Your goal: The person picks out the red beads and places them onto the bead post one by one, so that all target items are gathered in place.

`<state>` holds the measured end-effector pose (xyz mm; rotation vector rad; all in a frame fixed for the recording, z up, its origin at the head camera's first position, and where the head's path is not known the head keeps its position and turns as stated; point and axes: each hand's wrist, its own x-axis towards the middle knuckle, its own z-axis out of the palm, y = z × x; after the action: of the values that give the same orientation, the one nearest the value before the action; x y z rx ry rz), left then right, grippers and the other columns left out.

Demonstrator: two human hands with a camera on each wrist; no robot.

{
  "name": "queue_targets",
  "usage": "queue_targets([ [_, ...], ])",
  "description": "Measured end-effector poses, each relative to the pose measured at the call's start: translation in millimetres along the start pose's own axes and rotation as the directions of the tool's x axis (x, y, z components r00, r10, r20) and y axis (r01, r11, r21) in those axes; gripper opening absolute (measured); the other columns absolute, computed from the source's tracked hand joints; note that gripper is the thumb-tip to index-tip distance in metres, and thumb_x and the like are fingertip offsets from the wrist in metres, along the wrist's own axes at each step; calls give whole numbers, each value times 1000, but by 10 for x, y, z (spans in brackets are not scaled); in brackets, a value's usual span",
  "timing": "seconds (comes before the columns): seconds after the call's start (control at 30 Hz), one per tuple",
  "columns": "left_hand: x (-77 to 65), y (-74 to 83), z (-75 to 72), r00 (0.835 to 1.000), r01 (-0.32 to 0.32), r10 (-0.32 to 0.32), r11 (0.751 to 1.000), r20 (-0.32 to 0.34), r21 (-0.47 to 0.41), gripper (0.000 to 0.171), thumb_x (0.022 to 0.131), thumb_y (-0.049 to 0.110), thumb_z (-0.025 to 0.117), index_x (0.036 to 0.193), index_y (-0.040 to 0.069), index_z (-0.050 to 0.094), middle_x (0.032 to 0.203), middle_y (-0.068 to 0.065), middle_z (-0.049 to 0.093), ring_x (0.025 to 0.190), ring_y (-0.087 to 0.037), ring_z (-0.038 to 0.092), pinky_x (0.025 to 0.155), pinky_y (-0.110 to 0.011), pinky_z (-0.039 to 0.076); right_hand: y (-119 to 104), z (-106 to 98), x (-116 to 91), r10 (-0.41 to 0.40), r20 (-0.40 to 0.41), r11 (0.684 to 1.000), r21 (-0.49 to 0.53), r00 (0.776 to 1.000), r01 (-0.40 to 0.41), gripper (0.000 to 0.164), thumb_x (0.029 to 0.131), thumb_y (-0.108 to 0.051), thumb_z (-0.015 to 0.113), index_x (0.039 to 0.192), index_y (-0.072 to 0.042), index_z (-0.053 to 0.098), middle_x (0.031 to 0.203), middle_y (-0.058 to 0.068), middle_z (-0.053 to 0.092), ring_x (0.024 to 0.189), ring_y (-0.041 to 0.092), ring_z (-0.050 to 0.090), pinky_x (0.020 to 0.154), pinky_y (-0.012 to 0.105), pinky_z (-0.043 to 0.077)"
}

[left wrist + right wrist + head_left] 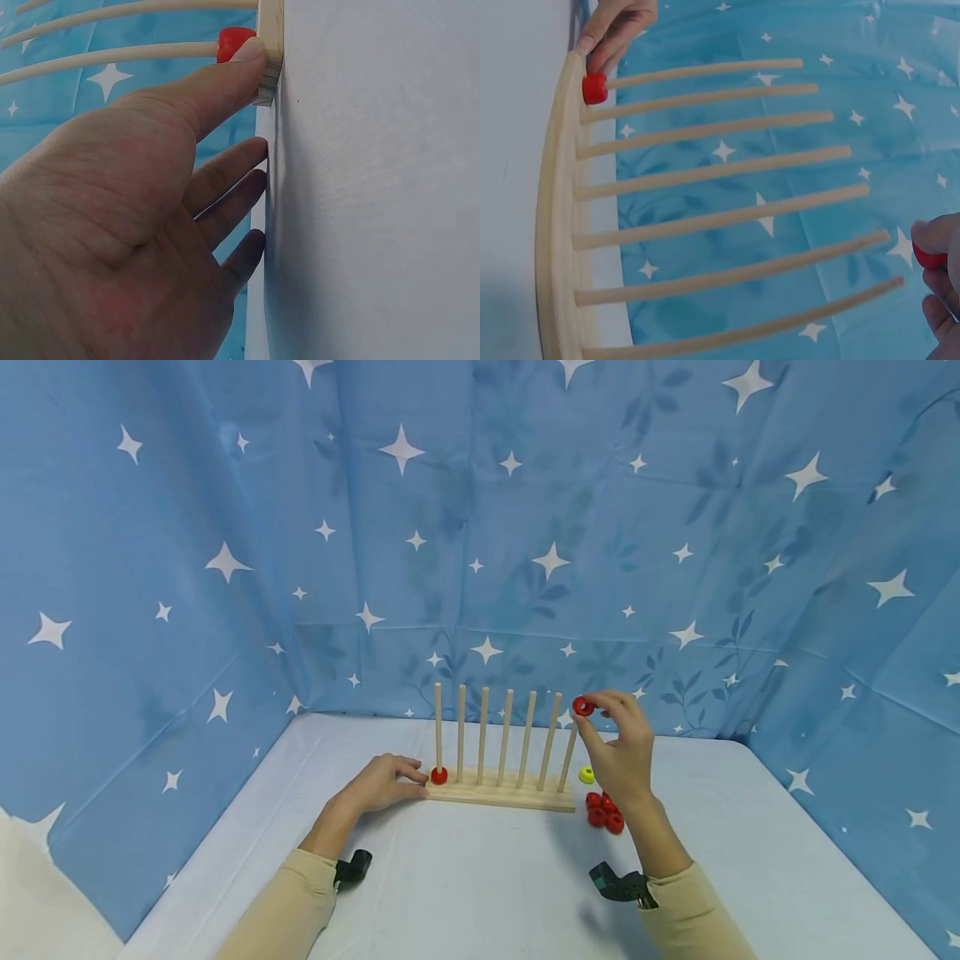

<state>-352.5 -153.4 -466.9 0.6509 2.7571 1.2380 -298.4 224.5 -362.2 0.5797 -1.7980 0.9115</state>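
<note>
A wooden peg rack stands on the table, with several upright pegs in a row. One red ring sits at the bottom of its leftmost peg. My left hand holds the rack's left end, the thumb against the base beside that ring. Between thumb and fingertips my right hand pinches another red ring, its hole facing the head camera. This ring is up near the top of the rightmost peg; in the right wrist view it shows apart from the peg tips.
Several red rings lie in a cluster on the table right of the rack. Behind them is a yellow ring. A white cloth covers the table, and a blue star-patterned curtain hangs around its back and sides.
</note>
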Motion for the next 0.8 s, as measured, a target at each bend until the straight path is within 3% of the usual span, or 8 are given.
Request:
queue_targets([
  [0.37, -9, 16, -5, 1000, 9, -9, 1000, 2, -7, 24, 89, 24, 84, 111, 15, 84, 143, -15, 65, 143, -41, 50, 117, -58, 40, -94, 209, -55, -47, 47, 998, 49, 998, 45, 34, 83, 6, 83, 115, 1, 76, 109, 17, 69, 100, 30, 64, 91, 18, 47],
  [0.63, -5, 15, -1, 1000, 13, -13, 1000, -3, -11, 24, 89, 24, 84, 110, 15, 84, 143, -15, 65, 143, -42, 50, 118, -59, 39, -161, 265, -48, -29, 75, 997, 74, 997, 24, 35, 86, 4, 82, 120, -2, 75, 112, 15, 69, 102, 27, 65, 92, 15, 47],
  [0.8, -6, 14, 1, 1000, 16, -16, 1000, -2, -11, 23, 89, 24, 84, 110, 15, 84, 143, -16, 65, 143, -41, 50, 118, -58, 39, -207, 326, -28, -43, 66, 994, 105, 997, 36, 33, 86, 4, 81, 118, 0, 75, 112, 16, 70, 102, 29, 66, 90, 20, 49],
])
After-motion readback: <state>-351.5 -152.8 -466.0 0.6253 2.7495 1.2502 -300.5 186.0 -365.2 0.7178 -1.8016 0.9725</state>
